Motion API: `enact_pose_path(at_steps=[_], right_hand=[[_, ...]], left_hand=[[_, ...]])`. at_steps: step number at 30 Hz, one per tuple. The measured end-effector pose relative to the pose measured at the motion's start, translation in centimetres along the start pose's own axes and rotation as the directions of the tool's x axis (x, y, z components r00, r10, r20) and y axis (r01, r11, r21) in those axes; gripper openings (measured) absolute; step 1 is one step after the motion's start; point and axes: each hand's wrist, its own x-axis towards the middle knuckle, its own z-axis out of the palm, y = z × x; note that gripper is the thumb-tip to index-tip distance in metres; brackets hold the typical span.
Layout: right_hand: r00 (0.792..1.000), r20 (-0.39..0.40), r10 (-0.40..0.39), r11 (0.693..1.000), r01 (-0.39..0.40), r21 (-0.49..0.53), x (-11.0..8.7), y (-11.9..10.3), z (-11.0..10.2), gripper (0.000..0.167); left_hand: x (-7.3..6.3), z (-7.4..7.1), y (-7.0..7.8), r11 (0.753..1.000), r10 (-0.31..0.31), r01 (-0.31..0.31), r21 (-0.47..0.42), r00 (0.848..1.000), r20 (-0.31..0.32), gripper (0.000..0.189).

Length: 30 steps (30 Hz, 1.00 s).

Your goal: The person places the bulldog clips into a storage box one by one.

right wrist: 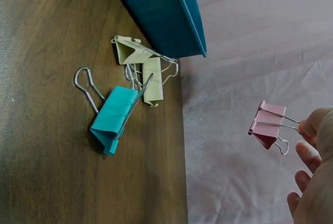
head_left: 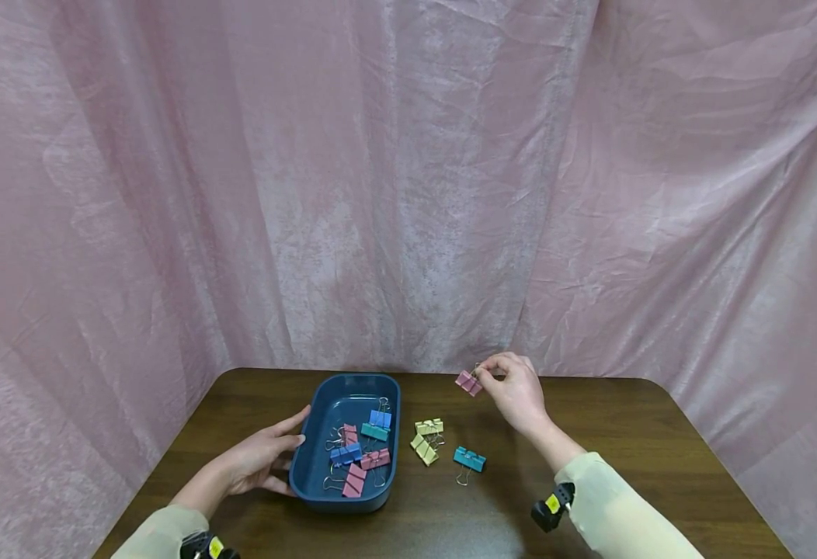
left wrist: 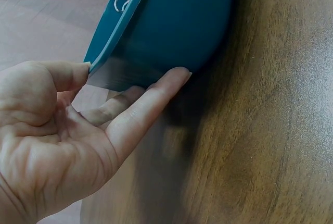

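Observation:
Between the fingertips of my right hand (head_left: 518, 393) a pink binder clip (right wrist: 269, 122) is pinched by its wire handle, held up off the table. My left hand (head_left: 258, 458) rests against the left side of a blue plastic box (head_left: 300, 475), its thumb at the rim and its fairly straight fingers along the outer wall (left wrist: 161, 41). Inside the box lie several binder clips, among them a blue clip (head_left: 346, 454), a teal clip (head_left: 376, 432) and a pink clip (head_left: 355, 480).
Right of the box, two yellow binder clips (head_left: 425, 449) lie close together on the wooden table (head_left: 611, 435). A teal binder clip (right wrist: 114, 112) lies nearer the front. Pink curtains (head_left: 408, 194) hang behind the table's far edge.

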Motion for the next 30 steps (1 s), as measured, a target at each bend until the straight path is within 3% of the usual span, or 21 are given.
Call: enact_pose_path(at_steps=[11, 30], right_hand=[[1.0, 0.005, 0.03, 0.999, -0.031, 0.027, 0.5, -0.7, -0.3, 0.006], [1.0, -0.006, 0.009, 0.996, -0.008, 0.083, 1.4, -1.9, 0.1, 0.006]], left_hand=[[0.1, 0.1, 0.0, 1.0, -0.003, 0.004, 0.023, 1.0, -0.013, 0.067], [0.0, 0.2, 0.1, 1.0, -0.006, 0.006, 0.021, 1.0, -0.013, 0.066]])
